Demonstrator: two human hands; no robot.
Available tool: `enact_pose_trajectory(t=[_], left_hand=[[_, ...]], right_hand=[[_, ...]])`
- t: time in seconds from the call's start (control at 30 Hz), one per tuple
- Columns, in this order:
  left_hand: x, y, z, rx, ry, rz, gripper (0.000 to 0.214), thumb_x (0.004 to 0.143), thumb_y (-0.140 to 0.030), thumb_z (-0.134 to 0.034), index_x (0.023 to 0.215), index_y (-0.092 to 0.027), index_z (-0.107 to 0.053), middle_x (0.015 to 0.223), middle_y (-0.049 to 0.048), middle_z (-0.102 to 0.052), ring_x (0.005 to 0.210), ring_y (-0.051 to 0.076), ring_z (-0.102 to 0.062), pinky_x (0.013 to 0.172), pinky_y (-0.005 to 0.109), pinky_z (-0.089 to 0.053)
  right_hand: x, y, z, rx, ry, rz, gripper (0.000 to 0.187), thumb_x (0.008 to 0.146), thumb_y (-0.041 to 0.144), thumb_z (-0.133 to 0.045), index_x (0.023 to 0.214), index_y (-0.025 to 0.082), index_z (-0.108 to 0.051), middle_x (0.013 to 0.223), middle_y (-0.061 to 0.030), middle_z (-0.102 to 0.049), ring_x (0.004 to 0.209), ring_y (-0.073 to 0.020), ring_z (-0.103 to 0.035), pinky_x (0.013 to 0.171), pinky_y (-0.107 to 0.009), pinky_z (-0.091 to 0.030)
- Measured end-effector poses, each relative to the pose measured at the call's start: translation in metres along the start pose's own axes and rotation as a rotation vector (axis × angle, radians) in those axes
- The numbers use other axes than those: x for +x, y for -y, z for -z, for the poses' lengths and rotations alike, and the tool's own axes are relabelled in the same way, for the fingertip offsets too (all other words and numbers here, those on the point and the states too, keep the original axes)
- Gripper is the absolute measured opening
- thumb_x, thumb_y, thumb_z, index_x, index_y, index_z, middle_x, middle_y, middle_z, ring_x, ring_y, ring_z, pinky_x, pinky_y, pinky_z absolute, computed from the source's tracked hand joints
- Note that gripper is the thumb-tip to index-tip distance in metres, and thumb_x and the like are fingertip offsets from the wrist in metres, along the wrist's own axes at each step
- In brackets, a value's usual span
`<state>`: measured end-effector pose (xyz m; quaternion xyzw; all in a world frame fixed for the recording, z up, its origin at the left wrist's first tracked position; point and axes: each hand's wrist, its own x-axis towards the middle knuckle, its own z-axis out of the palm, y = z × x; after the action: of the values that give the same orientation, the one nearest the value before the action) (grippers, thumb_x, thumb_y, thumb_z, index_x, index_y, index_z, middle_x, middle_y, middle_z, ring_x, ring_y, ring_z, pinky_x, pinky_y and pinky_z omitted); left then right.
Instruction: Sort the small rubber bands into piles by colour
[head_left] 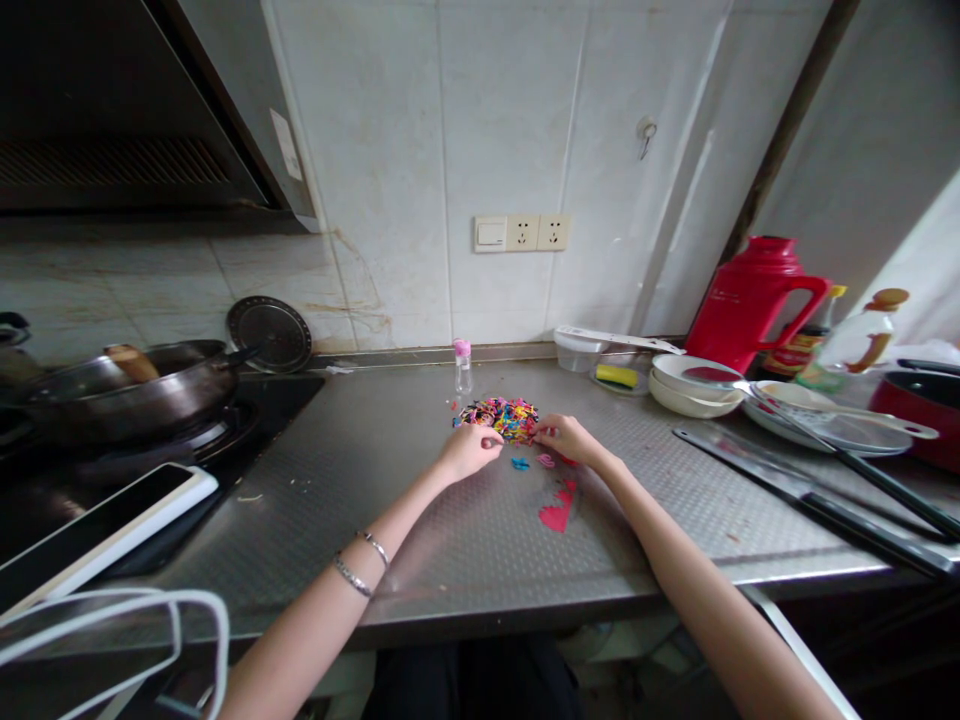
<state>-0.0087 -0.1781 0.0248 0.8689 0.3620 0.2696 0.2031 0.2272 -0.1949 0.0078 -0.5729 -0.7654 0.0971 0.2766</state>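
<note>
A heap of small colourful pieces (501, 415) lies on the steel counter (420, 520). My left hand (471, 450), two bracelets on its wrist, rests at the heap's near left edge with fingers pinched together. My right hand (566, 438) touches the heap's right edge, fingers also pinched; what either pinch holds is too small to name. A blue piece (520, 463) and a pink piece (545, 460) lie loose between the hands. A small row of red pieces (558, 506) sits nearer to me. Behind the heap stands a small clear bottle with a pink cap (463, 367).
A wok (131, 385) sits on the stove at left, with a white tablet (105, 530) in front. At right are stacked bowls (690, 382), a red thermos jug (746, 300), plates, a long knife (810, 495) and a red pot (926, 400). Wall sockets (521, 232) are above.
</note>
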Motion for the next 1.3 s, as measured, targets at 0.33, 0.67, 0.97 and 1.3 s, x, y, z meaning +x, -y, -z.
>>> enact_pose_trajectory(t=[0.33,0.67,0.97,1.3], left_hand=[[0.006,0.026,0.017,-0.065,-0.075,0.045,0.035,0.077,-0.04,-0.047,0.076,-0.012,-0.069,0.066,0.0048,-0.066,0.059,0.013,-0.053,0.057,0.021,-0.036],[0.009,0.062,0.02,-0.039,-0.158,0.154,0.051,0.081,-0.048,-0.035,0.055,-0.011,-0.059,0.047,0.0002,-0.052,0.047,0.01,-0.043,0.049,0.021,-0.028],[0.008,0.074,0.02,-0.134,-0.168,0.27,0.051,0.08,-0.049,-0.035,0.068,-0.01,-0.065,0.049,0.001,-0.054,0.046,0.011,-0.047,0.049,0.021,-0.031],[0.008,0.078,0.017,-0.158,-0.162,0.335,0.049,0.079,-0.049,-0.035,0.072,-0.011,-0.065,0.047,-0.0005,-0.052,0.043,0.011,-0.048,0.048,0.021,-0.032]], right_hand=[[0.001,0.006,-0.003,0.023,-0.006,0.061,0.014,0.074,0.026,-0.056,0.075,0.02,-0.069,0.08,-0.0028,-0.065,0.075,-0.0143,-0.057,0.074,-0.023,-0.042],[0.0,0.005,-0.002,0.006,0.017,0.06,0.017,0.078,0.027,-0.051,0.074,0.017,-0.064,0.081,-0.0045,-0.061,0.076,-0.014,-0.054,0.07,-0.022,-0.04],[-0.001,0.0,0.0,-0.018,0.053,0.087,0.016,0.076,0.029,-0.053,0.078,0.018,-0.065,0.081,-0.0045,-0.062,0.074,-0.015,-0.055,0.069,-0.023,-0.04],[0.0,0.001,-0.001,-0.03,0.04,0.07,0.019,0.076,0.029,-0.051,0.073,0.016,-0.065,0.078,-0.0053,-0.062,0.072,-0.0151,-0.055,0.067,-0.023,-0.041]])
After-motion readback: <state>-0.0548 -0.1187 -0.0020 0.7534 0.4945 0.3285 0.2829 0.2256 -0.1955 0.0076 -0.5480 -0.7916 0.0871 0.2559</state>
